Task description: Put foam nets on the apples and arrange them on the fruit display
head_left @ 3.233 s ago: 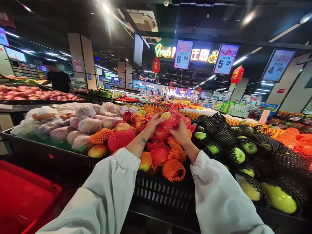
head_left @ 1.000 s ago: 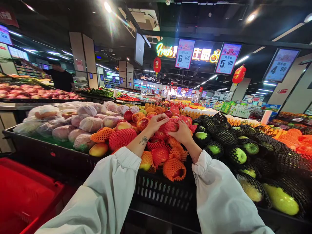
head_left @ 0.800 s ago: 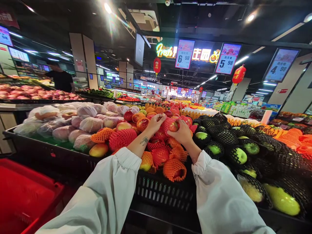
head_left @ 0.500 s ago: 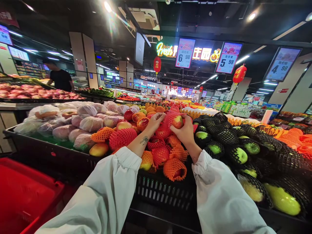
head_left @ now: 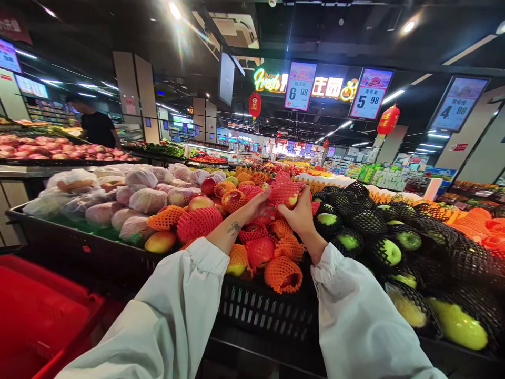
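Observation:
Over the fruit pile, an apple in a pink foam net [head_left: 285, 188] is held up between my two hands. Its red-and-yellow skin shows through the net's opening at the lower right. My right hand [head_left: 300, 213] grips it from the right, thumb in front and fingers around the far side. My left hand [head_left: 255, 206] is at its left and lower side, the fingertips partly hidden by the net. Below lie more apples in pink nets [head_left: 260, 252] and orange nets [head_left: 283, 275], in a black slotted crate [head_left: 264, 313].
Bagged fruit [head_left: 148, 201] is piled on the left, green apples in black nets [head_left: 390, 251] on the right. A red basket [head_left: 43, 316] stands at lower left. Price screens [head_left: 300, 87] hang overhead. A person in black [head_left: 98, 128] stands at far left.
The apple has turned, so less bare skin and more pink net faces me. My left hand has moved from a pinch at the net's upper left to the apple's lower left side.

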A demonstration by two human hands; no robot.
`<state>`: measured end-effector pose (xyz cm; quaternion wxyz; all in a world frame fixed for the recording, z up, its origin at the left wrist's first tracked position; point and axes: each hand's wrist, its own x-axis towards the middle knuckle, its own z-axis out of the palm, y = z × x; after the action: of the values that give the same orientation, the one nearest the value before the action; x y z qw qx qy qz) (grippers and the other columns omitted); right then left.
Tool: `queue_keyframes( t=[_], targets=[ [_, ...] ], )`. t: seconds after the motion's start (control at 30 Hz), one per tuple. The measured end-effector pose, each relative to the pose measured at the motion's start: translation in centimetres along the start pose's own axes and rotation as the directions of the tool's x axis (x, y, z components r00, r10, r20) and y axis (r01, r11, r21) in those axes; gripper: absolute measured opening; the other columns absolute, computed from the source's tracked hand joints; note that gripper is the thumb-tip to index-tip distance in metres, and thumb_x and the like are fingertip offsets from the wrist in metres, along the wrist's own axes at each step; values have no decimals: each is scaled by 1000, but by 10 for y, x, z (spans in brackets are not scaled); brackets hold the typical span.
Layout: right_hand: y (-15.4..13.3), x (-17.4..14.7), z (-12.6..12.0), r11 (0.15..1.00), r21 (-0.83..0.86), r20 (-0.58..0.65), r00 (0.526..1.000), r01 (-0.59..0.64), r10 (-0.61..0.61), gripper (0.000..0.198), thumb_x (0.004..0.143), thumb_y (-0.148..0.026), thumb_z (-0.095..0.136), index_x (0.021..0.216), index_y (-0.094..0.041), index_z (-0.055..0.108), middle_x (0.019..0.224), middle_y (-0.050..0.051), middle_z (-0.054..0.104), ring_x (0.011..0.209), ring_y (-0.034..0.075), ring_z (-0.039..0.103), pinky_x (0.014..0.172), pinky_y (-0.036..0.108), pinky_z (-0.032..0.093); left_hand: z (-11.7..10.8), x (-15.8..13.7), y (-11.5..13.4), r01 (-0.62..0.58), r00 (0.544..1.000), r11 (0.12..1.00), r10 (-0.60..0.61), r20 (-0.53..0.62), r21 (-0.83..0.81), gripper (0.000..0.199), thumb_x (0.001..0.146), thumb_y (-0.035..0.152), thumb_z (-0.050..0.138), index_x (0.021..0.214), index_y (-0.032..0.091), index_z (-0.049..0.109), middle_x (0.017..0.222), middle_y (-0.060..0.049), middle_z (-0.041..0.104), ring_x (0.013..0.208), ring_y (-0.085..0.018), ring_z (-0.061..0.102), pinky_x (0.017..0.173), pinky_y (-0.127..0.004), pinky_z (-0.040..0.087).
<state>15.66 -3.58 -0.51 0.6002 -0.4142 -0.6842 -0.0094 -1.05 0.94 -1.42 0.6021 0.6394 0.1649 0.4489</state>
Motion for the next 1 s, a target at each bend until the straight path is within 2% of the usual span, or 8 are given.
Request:
queue_keyframes(
  t=[0.13,0.3,0.4,0.5,0.63,0.77,0.87,1.0],
  targets=[
    [7,0,5,999,14,100,994,38,-39,69,71,-41,71,130,-19,42,132,18,61,124,33,60,111,52,46,1,2,-3,-76,984,996,83,-155,54,69,64,56,90,118,19,68,100,-8,78,83,-23,73,64,-29,56],
    [16,3,8,990,-59,111,986,128,-121,75,72,-42,73,138,-17,46,139,18,59,132,35,54,116,55,42,8,2,2,-227,930,969,246,-273,100,77,59,43,94,126,17,65,114,-10,77,102,-26,73,86,-34,58],
    [15,5,4,977,-71,30,979,203,-201,63,72,-38,74,130,-19,56,130,16,65,127,36,55,114,57,43,9,2,4,-261,905,959,283,-319,110,82,58,41,94,130,20,62,116,-9,77,99,-25,73,80,-31,59],
    [9,6,-5,963,41,-68,963,265,-262,34,84,-35,64,115,-22,64,118,11,70,117,31,61,109,53,46,6,2,3,-257,892,960,280,-354,110,79,59,43,91,128,20,61,111,-8,77,85,-21,72,65,-26,57],
    [4,6,-9,952,177,-132,965,249,-228,18,92,-38,60,102,-24,65,104,7,72,100,26,65,99,47,51,4,3,3,-221,866,967,255,-429,130,76,57,44,92,124,20,63,109,-8,76,78,-20,72,53,-24,54],
    [6,4,-1,953,300,1,1000,29,-30,57,88,-58,69,133,-28,53,134,10,61,97,21,66,90,41,56,6,2,6,-267,834,949,314,-453,167,81,53,42,94,126,22,64,113,-7,75,84,-22,73,53,-23,56],
    [8,2,5,945,316,129,991,-81,42,90,82,-73,69,153,-28,35,149,16,48,104,26,67,92,47,59,7,2,7,-271,851,944,326,-412,187,84,51,41,96,127,22,64,114,-7,76,89,-23,74,59,-25,59],
    [7,1,4,967,255,161,986,-8,-35,111,78,-78,70,163,-28,17,162,18,35,142,35,50,119,58,43,9,3,8,-256,893,943,315,-320,214,75,47,45,97,111,17,69,106,-8,78,99,-27,73,82,-35,62]
  ],
)
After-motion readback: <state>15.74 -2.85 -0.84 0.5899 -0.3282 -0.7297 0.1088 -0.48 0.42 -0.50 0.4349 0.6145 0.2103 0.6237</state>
